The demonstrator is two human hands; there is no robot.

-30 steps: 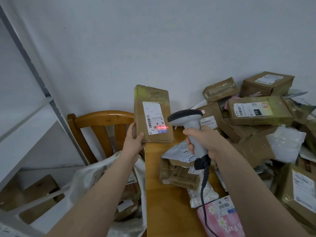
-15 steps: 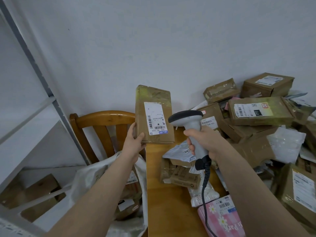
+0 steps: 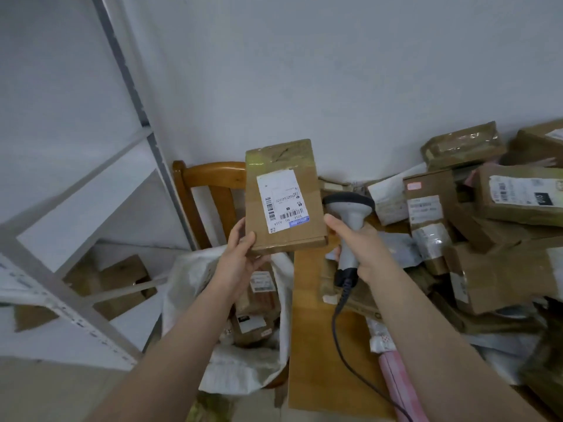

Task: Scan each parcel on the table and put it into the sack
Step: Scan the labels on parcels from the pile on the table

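One flat brown cardboard parcel with a white label (image 3: pixel 285 196) is up in the air. It stands tall, above the mouth of the sack and the left edge of the table. The left hand (image 3: pixel 237 263) holds it by its bottom left corner. The thumb presses on the front, and the other fingers are hidden behind the box.

Just beside the parcel's right edge is a grey hand scanner with a black top (image 3: pixel 350 214). The right hand (image 3: pixel 362 248) has its fingers curled tight round the handle. A black cable (image 3: pixel 338 336) hangs from the handle down over the light brown wooden table (image 3: pixel 313 345).

Below the left hand, a white woven sack (image 3: pixel 189 278) stands open with a few brown parcels inside. A brown wooden chair (image 3: pixel 210 178) is behind it. A big pile of brown boxes and white bags (image 3: pixel 493 269) fills the right side of the table. A pink packet (image 3: pixel 399 388) lies near the front. A white metal shelf (image 3: pixel 54 284) stands far left.
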